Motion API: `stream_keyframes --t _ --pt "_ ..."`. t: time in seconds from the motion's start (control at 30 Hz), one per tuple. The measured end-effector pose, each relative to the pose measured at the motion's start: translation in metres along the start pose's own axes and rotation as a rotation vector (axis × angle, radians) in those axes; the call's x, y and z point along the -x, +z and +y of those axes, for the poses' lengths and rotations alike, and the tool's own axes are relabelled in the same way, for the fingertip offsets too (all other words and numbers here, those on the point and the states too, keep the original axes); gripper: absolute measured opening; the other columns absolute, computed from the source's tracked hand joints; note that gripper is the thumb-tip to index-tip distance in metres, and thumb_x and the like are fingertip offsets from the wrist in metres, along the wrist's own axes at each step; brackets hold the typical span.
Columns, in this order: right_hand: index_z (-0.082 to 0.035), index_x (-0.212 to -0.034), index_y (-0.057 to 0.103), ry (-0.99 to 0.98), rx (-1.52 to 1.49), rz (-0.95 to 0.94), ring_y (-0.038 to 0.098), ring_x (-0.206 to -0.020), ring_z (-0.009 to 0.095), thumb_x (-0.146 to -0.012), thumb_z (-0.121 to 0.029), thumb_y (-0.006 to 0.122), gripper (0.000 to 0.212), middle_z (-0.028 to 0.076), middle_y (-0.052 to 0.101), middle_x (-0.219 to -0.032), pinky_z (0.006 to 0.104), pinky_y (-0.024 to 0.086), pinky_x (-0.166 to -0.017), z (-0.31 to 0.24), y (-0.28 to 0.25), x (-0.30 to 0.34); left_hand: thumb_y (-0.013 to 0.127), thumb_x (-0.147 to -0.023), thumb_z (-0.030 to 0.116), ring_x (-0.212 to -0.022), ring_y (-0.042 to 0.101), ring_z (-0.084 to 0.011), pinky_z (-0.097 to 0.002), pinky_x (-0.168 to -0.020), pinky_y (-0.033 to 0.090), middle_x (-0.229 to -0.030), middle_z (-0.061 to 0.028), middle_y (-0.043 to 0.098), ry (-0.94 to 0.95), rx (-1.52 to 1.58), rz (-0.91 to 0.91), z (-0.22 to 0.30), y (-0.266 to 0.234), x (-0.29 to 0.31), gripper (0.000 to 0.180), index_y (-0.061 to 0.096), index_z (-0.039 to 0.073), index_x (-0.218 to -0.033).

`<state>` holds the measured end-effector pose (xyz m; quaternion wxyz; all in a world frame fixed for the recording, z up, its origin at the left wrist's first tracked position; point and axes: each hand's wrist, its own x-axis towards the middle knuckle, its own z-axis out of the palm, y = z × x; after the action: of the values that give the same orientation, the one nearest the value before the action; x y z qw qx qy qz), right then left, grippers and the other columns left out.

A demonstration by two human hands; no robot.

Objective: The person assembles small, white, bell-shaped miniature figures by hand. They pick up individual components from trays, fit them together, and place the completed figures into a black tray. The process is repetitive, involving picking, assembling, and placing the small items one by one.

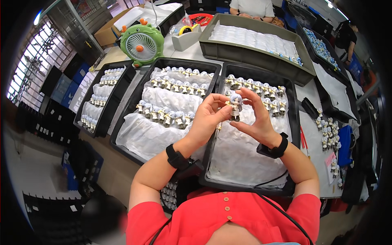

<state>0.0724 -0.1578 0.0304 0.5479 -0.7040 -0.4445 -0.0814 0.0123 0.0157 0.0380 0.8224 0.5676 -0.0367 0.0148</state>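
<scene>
A small figurine (235,107) with pale blue hair, a white outfit and dark feet is held upright in front of me, above the right-hand tray. My left hand (207,117) pinches it from the left between thumb and fingers. From the other side, my right hand (258,121) curves round it, index finger near the head and thumb by the feet. Beneath my hands is a black tray (207,163) lined with white sheeting (241,159). Rows of similar figurines (269,89) lie along its far end, partly hidden behind my fingers.
Another black tray (122,141) with rows of figurines adjoins on the left, and a narrower tray (132,75) stands beyond. A green fan (143,44), a tape dispenser (185,38) and a large grey-green bin (253,57) are behind. Loose figurines (328,132) lie at right. Across the table is another person (252,7).
</scene>
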Motion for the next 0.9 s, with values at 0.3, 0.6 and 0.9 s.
stream_keyframes --t 0.3,0.6,0.9 --pt "-0.009 -0.138 0.031 -0.041 -0.029 0.042 0.049 -0.114 0.024 -0.061 -0.008 0.081 0.092 0.012 0.049 -0.124 0.0366 0.043 -0.092 -0.003 0.001 0.005 0.055 -0.091 0.017 -0.097 0.061 -0.0207 -0.0316 -0.082 0.051 -0.106 -0.0095 0.059 -0.176 0.141 -0.05 -0.013 0.002 -0.001 0.031 0.045 0.004 -0.117" --pt "-0.007 -0.136 0.032 -0.176 0.122 0.004 0.049 -0.112 0.027 -0.058 -0.008 0.083 0.093 0.013 0.05 -0.124 0.0349 0.043 -0.092 -0.004 0.002 0.003 0.049 -0.093 0.017 -0.103 0.059 -0.0252 -0.0344 -0.081 0.052 -0.118 -0.0113 0.054 -0.192 0.203 -0.185 -0.008 0.005 0.001 0.039 0.039 0.001 -0.127" --pt "-0.011 -0.142 0.022 -0.018 0.008 -0.017 0.052 -0.113 0.024 -0.061 -0.01 0.083 0.101 0.013 0.05 -0.127 0.0331 0.042 -0.092 -0.005 -0.002 0.004 0.044 -0.095 0.017 -0.111 0.055 -0.0286 -0.0356 -0.085 0.051 -0.129 -0.0166 0.047 -0.181 0.372 -0.292 -0.004 0.004 -0.001 0.046 0.03 0.0 -0.135"
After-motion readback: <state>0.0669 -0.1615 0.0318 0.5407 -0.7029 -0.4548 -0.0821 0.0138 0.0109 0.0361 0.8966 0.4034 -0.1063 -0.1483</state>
